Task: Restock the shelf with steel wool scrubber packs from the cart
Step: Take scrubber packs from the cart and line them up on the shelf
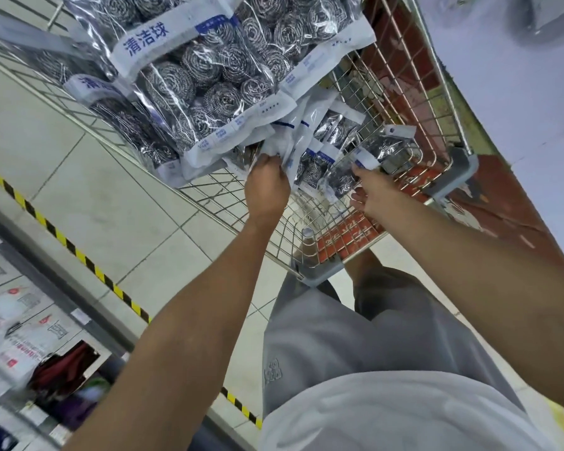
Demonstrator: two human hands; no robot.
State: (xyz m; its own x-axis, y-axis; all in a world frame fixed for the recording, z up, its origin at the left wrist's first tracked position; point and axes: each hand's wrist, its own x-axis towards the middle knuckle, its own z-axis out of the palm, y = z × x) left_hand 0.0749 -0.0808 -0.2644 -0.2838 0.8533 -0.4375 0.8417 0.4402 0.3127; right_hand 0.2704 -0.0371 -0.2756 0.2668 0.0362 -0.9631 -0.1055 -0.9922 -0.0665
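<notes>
Hands (pixel 267 187) gripping packs (pixel 189 92), cart (pixel 404 92)

You've got steel wool packs (pixel 205 83) heaped in the wire cart (pixel 404 102): clear bags w/ white-and-blue header cards, each full of coiled silver scrubbers. The big ones are stacked overlapping at the far-left end, headers pointing every way. Smaller packs (pixel 326 148) lie loose on the cart floor nearer you, tilted. One small pack (pixel 342 180) sits closest, label end up.
</notes>
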